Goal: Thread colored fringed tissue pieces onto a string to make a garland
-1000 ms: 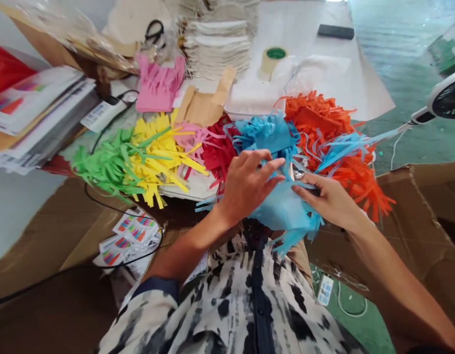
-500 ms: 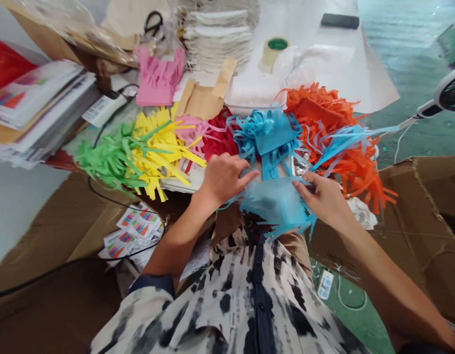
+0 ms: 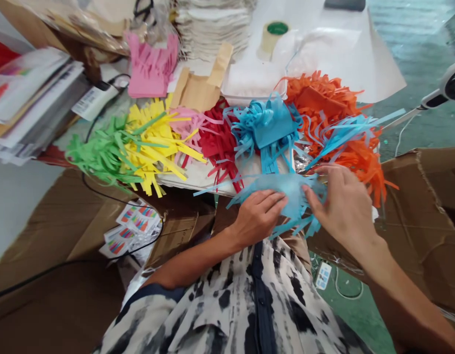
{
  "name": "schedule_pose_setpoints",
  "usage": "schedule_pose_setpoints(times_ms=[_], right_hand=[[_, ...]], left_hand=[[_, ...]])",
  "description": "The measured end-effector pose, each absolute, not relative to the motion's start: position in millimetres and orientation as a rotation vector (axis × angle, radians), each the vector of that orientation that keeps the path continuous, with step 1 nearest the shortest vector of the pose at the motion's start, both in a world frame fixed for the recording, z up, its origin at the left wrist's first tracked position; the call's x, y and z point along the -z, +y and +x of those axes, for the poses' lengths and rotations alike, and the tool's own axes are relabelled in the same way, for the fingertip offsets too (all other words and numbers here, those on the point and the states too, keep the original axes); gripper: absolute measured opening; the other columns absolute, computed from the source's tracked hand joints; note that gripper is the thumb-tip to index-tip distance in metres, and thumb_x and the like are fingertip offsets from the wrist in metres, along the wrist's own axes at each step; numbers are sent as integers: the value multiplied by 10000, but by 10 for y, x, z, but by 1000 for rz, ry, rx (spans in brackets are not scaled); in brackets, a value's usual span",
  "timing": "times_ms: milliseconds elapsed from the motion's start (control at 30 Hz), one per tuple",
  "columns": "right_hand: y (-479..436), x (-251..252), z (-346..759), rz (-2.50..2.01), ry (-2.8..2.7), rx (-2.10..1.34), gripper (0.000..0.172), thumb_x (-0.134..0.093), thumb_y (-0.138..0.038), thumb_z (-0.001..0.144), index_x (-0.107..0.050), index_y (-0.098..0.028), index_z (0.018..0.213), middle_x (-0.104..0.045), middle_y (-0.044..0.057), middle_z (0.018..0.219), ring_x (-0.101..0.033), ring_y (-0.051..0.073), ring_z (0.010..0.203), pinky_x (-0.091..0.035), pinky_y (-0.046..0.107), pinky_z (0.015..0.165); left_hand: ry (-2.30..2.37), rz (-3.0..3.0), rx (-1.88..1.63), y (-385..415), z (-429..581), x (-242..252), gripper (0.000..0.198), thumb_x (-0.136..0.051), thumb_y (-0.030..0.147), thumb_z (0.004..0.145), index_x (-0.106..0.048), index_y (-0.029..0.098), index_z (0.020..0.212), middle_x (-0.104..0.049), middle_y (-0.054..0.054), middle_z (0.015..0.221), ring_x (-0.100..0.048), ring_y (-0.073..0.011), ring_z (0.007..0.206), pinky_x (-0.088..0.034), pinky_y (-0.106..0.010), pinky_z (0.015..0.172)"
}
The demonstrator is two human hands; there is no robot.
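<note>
The right hand point(image 3: 346, 205) pinches a thin pale-blue fringed sheet point(image 3: 294, 187), the left hand point(image 3: 260, 216) touches it, hold unclear; bunching could tangle it

Left hand point(image 3: 259, 216) lies against the near side of a thin, light-blue fringed sheet point(image 3: 294, 189); right hand point(image 3: 347, 204) grips its right end. On the surface point(image 3: 192, 182) beyond, a bright-blue fringed bundle point(image 3: 273, 129) lies between a dark-red fringed bundle point(image 3: 220, 137) and an orange fringed bundle point(image 3: 323, 101).

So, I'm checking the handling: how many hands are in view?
2: the left hand at the near edge of the light-blue fringed sheet, the right hand at its right end.
</note>
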State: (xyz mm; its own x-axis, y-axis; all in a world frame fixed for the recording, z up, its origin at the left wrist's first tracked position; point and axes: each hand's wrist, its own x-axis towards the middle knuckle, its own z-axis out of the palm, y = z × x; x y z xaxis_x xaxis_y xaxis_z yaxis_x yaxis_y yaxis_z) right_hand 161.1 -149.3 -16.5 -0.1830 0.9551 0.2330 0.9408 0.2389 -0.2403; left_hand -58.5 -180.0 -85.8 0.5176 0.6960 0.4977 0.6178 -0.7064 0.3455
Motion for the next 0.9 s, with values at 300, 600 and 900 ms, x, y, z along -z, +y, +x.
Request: schedule_pose_setpoints(times_ms=[300,600,900], right_hand=[[-1949,423,1541,-1364,-2495,67,382,-603,-229,996,-681,-201,1369,-743,133,1337,-642,322,1281,-390,516,1161],[-1760,365,1653,-1280,-2434,-289,225,-547,-199,1024,-747,-184,1125,-783,101,1221,-709,273,1118,-502,426,992],[-1416,344,1546,-1677,-2272,-606,332,-531,-447,1060,-690,-224,874,-684,40,835,-633,199,726,-391,324,671]], left_hand=[[1187,2575,-796,-1762,-670,681,366,-532,201,1012,-720,181,1326,-776,-110,1328,-714,-273,1217,-576,-471,1025],[1243,2358,-697,-1687,-937,491,277,-664,159,939,-783,204,1185,-785,-83,1164,-671,-253,1083,-559,-442,999],[1599,2189,-681,-1552,-1035,407,254,-639,378,1040,-753,204,893,-772,-39,902,-625,-234,908,-481,-399,856]])
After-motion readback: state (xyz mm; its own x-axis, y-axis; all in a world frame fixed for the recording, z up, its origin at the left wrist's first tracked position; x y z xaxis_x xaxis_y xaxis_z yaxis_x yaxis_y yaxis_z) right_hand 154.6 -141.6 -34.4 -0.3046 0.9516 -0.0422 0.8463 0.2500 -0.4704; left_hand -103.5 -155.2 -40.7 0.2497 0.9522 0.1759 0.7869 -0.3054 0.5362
